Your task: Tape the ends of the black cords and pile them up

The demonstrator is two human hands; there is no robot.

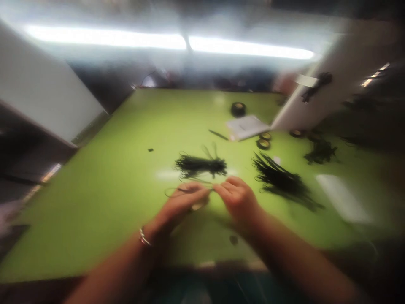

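Cord (183, 190), thin and dark, sits between left hand (188, 196) and right hand (238, 197) over the table (110, 190), loop poking out left. Left grip pinched on it; right fingertips clamped on it too, blurry. Judged mid-work, this piece not done. Off right, loose cord bundle (281, 179); just beyond hands, gathered cord bundle (202, 164). Several pieces lie out; finished versus remaining can't be told. Farther: small tape rolls (263, 144), paper (247, 126), large tape roll (238, 109).
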